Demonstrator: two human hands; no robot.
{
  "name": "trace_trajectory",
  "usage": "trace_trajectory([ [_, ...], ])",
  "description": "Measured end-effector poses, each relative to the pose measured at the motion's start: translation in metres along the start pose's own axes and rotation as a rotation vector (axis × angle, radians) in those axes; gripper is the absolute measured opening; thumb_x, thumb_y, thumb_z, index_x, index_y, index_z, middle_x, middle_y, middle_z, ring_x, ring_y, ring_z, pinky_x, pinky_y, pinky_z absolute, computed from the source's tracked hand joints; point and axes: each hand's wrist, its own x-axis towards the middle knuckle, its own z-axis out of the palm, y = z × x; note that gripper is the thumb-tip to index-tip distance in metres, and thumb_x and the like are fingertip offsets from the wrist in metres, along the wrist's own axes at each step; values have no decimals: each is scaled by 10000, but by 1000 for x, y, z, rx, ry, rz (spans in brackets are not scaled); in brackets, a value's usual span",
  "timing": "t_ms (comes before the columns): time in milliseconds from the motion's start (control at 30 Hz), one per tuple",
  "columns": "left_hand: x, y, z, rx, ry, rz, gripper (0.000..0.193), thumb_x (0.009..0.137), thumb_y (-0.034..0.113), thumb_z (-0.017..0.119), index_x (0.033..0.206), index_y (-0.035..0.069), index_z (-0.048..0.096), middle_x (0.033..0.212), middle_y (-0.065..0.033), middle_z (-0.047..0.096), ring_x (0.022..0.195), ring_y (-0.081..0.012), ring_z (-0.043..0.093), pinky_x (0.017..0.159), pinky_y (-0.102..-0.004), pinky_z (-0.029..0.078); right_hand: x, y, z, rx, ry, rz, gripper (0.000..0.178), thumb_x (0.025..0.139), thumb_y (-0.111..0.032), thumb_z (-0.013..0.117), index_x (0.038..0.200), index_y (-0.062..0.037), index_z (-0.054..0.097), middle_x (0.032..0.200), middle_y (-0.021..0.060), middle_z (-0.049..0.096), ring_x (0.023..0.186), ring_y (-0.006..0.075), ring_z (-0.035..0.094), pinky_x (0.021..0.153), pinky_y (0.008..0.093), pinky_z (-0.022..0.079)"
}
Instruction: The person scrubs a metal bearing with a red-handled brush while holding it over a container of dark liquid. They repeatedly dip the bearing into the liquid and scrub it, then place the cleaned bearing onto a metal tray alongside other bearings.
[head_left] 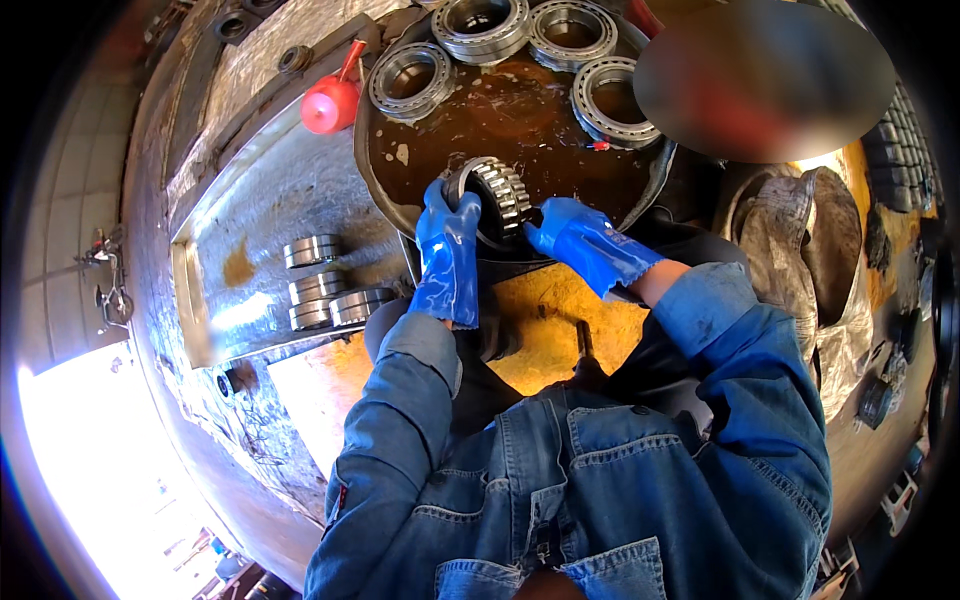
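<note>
A roller bearing (pixel 503 190) with bright rollers is tilted on its side over the near part of a round basin (pixel 364 160) of dark brown liquid. My left hand (pixel 447 255), in a blue rubber glove, grips the bearing's left side, with the thumb at its ring. At the bearing's lower right edge, the fingers of my right hand (pixel 595 245), gloved in the same blue, close on the rim; the fingertips are partly hidden. Larger bearings (pixel 410 82) stand around the basin's far edge, several in all, one of them (pixel 612 100) at the right.
To the left, a metal tray (pixel 350 180) holds several shiny bearing rings (pixel 315 285). A red funnel-like container (pixel 330 104) stands by the basin's upper left. Grimy sacking (pixel 790 250) lies at the right. A blurred patch covers the upper right.
</note>
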Motion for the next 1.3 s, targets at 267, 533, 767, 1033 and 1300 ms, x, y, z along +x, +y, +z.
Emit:
trace_trajectory([
  [267, 3, -8, 3, -97, -64, 58, 670, 934, 265, 658, 1500, -47, 478, 1297, -272, 680, 1215, -373, 662, 1071, -411, 495, 34, 19, 4, -87, -70, 76, 356, 920, -264, 683, 1223, -96, 763, 1267, 170, 739, 1203, 389, 701, 988, 546, 542],
  [533, 45, -4, -4, -63, -290, -87, 701, 815, 297, 747, 1408, -37, 580, 1264, -214, 708, 1169, -315, 689, 1029, -387, 519, 88, 47, 33, 286, 100, -110, 356, 879, -118, 645, 1215, -63, 750, 1152, 208, 753, 1022, 381, 740, 880, 447, 585],
  [767, 53, -3, 4, -125, -323, -95, 689, 806, 359, 828, 1352, -21, 648, 1191, -183, 741, 1090, -296, 723, 986, -386, 565, 116, 55, 59, 378, -41, -305, 304, 934, -278, 662, 1184, -144, 771, 1216, 136, 751, 1112, 390, 708, 940, 419, 569],
  [1033, 43, 15, -9, -876, -443, -464, 467, 955, 323, 752, 1264, -23, 695, 1113, -135, 751, 915, -212, 743, 815, -344, 616, 92, 28, 52, 404, 16, -73, 319, 943, -235, 633, 1204, -94, 752, 1150, 188, 753, 1073, 400, 716, 936, 424, 572],
  [1300, 39, 26, -12, -952, -489, -406, 455, 981, 308, 718, 1282, -32, 686, 1138, -132, 744, 956, -202, 732, 842, -325, 600, 37, -12, 7, 335, -31, -190, 382, 928, -211, 648, 1264, -50, 733, 1189, 240, 735, 1091, 413, 712, 959, 445, 559],
])
